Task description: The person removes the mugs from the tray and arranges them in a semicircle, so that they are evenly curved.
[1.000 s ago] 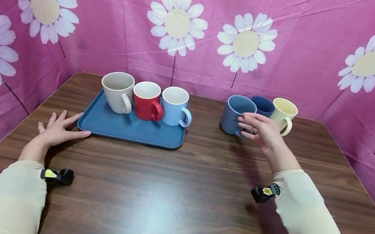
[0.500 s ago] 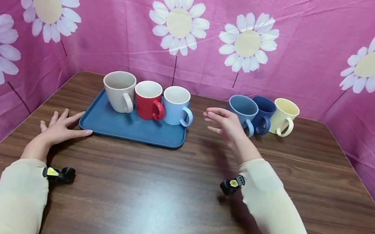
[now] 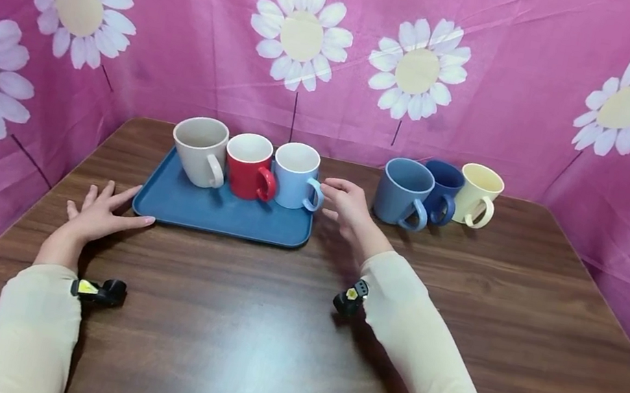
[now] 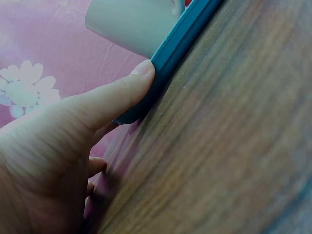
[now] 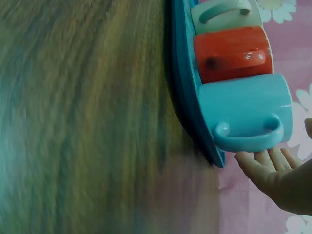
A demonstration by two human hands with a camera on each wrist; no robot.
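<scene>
A blue tray bears three mugs in a row: a grey-white mug, a red mug and a light blue mug at its right end. My left hand lies spread at the tray's front left corner. Its straight thumb touches the tray's edge in the left wrist view. Beside the light blue mug is my right hand, its fingers loosely extended and the fingertips right at the mug's handle. Nothing is in that palm.
To the right stand a slate-blue mug, a navy mug and a pale yellow mug, handles toward me. Behind the wooden table hangs a pink cloth with daisies.
My right hand has moved left from in front of the slate-blue mug to the light blue mug's handle. The left hand and the tray have stayed in place.
</scene>
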